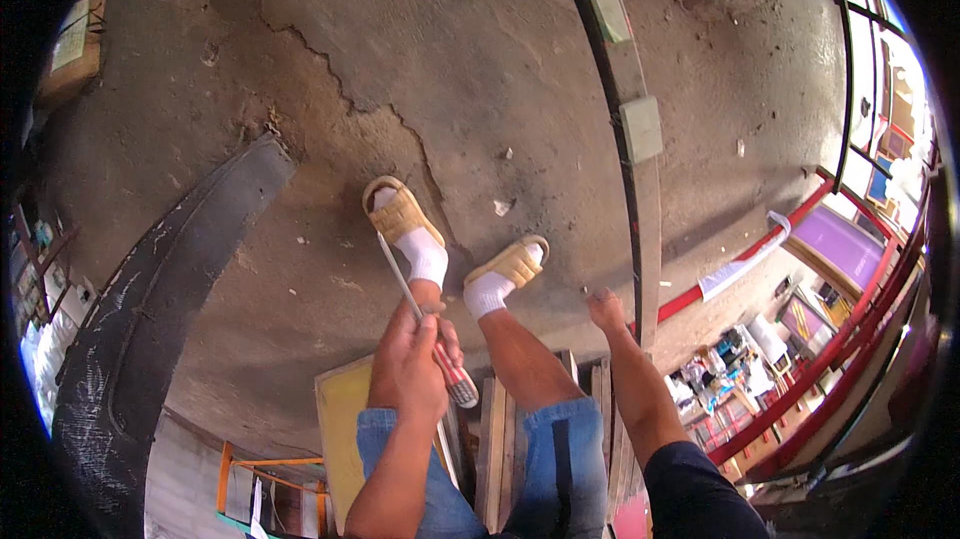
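My left hand (pixel 425 364) is closed round a screwdriver (pixel 457 379), whose handle is red and grey. Its long, thin metal shaft points up and away over my left foot. Off to the right, my right hand (pixel 605 309) hangs low with its fingers curled together, close to the left side of a long grey bar (pixel 645 229). Whatever those fingers hold, if anything, is too small to tell. Two pale green patches (pixel 641 129) sit along the bar.
My sandalled feet (pixel 405 214) stand on a cracked concrete floor (pixel 480 69). A dark, scratched panel (pixel 150 299) rises at the left. Wooden slats (pixel 492 439) and a yellow board (pixel 343 409) lie under my legs. A red frame (pixel 690 299) and cluttered goods (pixel 735 364) are at the right.
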The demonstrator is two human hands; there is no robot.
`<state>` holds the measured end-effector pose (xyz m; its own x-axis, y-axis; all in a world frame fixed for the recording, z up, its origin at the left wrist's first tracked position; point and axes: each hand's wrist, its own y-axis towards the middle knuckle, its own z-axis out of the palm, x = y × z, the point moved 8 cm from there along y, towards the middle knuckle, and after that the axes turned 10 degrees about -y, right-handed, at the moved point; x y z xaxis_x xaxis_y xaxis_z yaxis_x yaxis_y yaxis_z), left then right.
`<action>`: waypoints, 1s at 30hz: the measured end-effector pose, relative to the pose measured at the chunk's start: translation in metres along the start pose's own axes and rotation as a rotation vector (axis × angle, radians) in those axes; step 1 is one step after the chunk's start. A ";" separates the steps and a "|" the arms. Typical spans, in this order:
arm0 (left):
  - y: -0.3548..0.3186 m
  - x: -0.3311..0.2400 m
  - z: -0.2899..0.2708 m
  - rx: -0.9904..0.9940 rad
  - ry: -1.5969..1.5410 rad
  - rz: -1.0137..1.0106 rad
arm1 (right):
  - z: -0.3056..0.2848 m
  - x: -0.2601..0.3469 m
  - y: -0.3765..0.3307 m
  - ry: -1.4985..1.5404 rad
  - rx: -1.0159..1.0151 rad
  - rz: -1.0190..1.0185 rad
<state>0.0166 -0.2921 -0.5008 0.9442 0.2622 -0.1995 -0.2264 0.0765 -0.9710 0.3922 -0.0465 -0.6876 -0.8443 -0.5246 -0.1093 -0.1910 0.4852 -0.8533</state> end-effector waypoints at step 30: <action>0.011 -0.108 0.056 0.352 0.273 0.440 | -0.004 0.106 0.082 0.445 0.198 -0.593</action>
<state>-0.1011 -0.2658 -0.4824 0.7612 0.0894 -0.6423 -0.6291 0.3422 -0.6979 0.2848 -0.0597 -0.7677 -0.7586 -0.3065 0.5749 -0.6170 0.0545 -0.7851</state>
